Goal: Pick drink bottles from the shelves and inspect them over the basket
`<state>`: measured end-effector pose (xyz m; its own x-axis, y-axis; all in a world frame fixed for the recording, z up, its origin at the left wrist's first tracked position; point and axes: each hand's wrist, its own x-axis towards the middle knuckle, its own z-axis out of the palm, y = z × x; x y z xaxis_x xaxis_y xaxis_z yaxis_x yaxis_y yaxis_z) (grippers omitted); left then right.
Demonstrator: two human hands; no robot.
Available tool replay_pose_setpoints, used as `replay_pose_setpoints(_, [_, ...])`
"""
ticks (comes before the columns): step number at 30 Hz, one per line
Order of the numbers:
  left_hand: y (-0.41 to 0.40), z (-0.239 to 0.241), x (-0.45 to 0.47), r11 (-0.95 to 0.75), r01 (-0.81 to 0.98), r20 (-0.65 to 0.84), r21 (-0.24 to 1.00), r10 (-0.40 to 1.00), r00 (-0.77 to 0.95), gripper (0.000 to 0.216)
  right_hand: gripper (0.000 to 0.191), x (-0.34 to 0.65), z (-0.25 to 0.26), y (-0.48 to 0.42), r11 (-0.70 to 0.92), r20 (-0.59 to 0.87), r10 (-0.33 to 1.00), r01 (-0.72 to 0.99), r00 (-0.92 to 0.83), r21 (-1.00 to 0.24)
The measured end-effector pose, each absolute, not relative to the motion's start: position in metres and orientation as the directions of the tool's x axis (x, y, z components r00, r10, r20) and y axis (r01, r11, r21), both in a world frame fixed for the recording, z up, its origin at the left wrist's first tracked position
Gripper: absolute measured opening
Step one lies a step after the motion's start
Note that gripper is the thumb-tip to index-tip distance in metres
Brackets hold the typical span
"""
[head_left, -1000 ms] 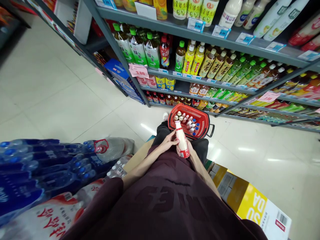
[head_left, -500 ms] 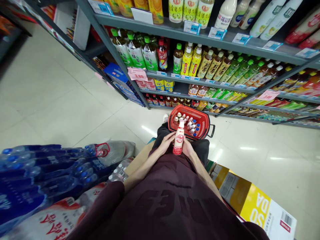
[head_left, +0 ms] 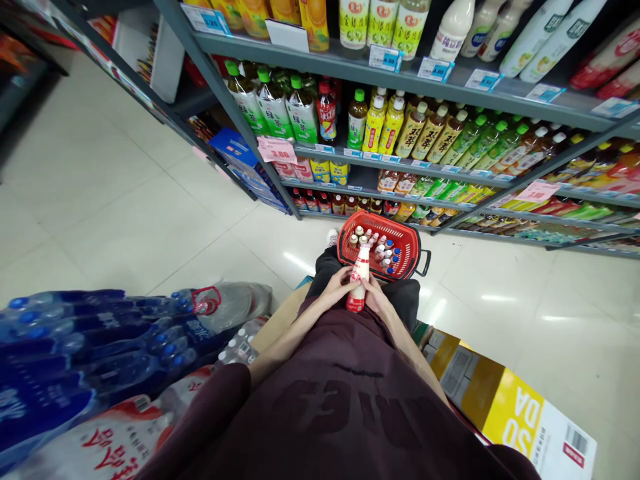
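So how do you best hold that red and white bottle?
I'd hold the bottle around its wide lower part, coming from both sides, where the left hand and right hand touch it: it narrows towards its top.

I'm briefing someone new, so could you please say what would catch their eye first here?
Probably the red basket of bottles, near the centre, in front of the drink shelves. Just nearer, the left hand and right hand hold a white-and-red bottle.
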<state>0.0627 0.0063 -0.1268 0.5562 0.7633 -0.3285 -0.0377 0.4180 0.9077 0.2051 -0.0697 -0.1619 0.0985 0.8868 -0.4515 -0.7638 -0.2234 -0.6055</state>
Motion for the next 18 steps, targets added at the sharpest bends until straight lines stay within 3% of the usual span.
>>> replay_pose_setpoints(18, [0.0067,-0.1328,0.0586,0.207,0.156,-0.258,0.966,0.82,0.51,0.055,0.038,0.2005,-0.1603,-0.0658,-0.256,-0.472,0.877,-0.75,0.085,-0.61])
